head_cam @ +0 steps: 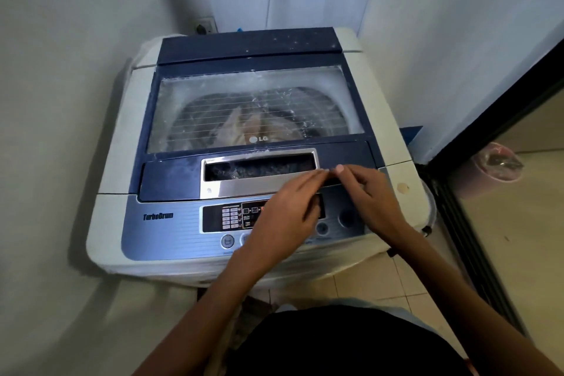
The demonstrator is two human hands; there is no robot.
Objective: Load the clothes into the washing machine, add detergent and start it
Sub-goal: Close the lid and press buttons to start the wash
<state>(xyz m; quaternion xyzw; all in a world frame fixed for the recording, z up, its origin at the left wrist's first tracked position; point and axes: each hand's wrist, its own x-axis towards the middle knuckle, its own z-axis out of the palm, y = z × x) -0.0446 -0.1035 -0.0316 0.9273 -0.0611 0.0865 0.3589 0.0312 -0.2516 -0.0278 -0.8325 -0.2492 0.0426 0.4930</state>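
Washer point(253, 143) in corner, lid point(256, 107) closed, clothes point(244, 127) visible inside. Left hand point(283, 217) flat, empty, over panel point(183, 223). Right hand point(370, 195) loosely extended, empty; fingertips point(338, 168) touching lid handle point(259, 169).

Plain white walls point(61, 76) meet in a corner with a wall socket point(207, 26) low down; beige floor tiles point(360, 290) below; dark-framed glass door point(488, 223) at right

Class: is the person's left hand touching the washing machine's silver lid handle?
Cannot tell: in the head view the left hand overlaps the silver lid handle, with contact hidden.
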